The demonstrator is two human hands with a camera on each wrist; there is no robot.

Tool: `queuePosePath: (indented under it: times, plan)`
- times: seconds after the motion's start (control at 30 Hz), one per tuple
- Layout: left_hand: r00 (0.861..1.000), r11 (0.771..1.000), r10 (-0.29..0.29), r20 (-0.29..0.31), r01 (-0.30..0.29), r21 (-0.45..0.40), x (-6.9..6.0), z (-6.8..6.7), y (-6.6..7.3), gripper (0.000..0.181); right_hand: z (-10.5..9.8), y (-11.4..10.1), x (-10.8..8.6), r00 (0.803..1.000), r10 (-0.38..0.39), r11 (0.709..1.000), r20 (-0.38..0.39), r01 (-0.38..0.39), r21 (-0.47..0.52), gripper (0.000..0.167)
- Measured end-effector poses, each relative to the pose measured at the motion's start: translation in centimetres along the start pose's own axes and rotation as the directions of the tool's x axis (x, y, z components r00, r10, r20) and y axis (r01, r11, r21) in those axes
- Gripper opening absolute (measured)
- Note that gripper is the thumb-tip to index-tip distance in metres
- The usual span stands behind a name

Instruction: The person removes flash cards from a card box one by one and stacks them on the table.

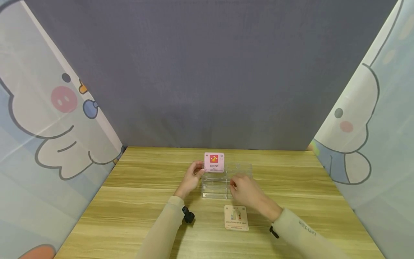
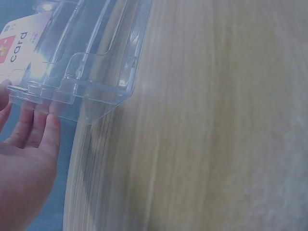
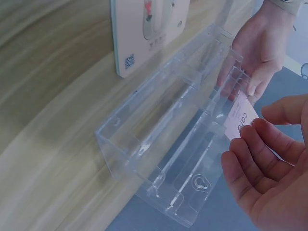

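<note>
A clear plastic tiered card holder (image 1: 214, 187) stands on the table, two columns wide. At the top of its left column is a pink card (image 1: 214, 162) printed "card" with a small red picture. My left hand (image 1: 191, 180) grips the holder's left side; in the right wrist view its thumb lies by the edge and its fingers show behind the clear plastic. Over the right column is my right hand (image 1: 247, 190), fingers loosely curled and nothing held, as the right wrist view shows. Closer to me lies a cream stack of cards (image 1: 236, 217) reading "play hide-and-seek".
The wood-grain table (image 1: 129, 208) meets a dark grey panel (image 1: 207, 79) at the back. Cartoon-printed curtains (image 1: 29, 108) flank it left and right. A black wrist device (image 1: 188, 215) sits by the left sleeve.
</note>
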State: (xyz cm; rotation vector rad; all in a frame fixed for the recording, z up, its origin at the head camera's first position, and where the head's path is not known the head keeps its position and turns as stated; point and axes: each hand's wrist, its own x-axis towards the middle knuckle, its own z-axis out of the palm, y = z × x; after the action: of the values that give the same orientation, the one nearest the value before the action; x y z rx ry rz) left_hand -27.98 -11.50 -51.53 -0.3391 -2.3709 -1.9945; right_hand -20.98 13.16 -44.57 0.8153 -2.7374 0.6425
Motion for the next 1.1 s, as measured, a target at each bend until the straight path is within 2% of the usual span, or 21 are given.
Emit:
queuePosePath:
  times: [0.37,0.8,1.1]
  plan:
    - [1.0,1.0,-0.002,-0.001,0.002,-0.004,0.0,0.0,0.2,0.029,-0.7,0.0,1.5,0.999,-0.024,1.0,-0.048,0.023,-0.01,0.011]
    - [1.0,1.0,-0.007,0.004,0.007,-0.004,0.0,-0.1,0.0,0.03,-1.3,-0.3,3.1,0.997,0.008,1.0,-0.081,-0.01,-0.019,0.008]
    - [1.0,1.0,-0.009,0.005,0.009,-0.003,0.0,-0.1,0.1,0.03,-1.3,-0.1,4.2,0.992,-0.01,1.0,-0.126,0.006,-0.026,0.008]
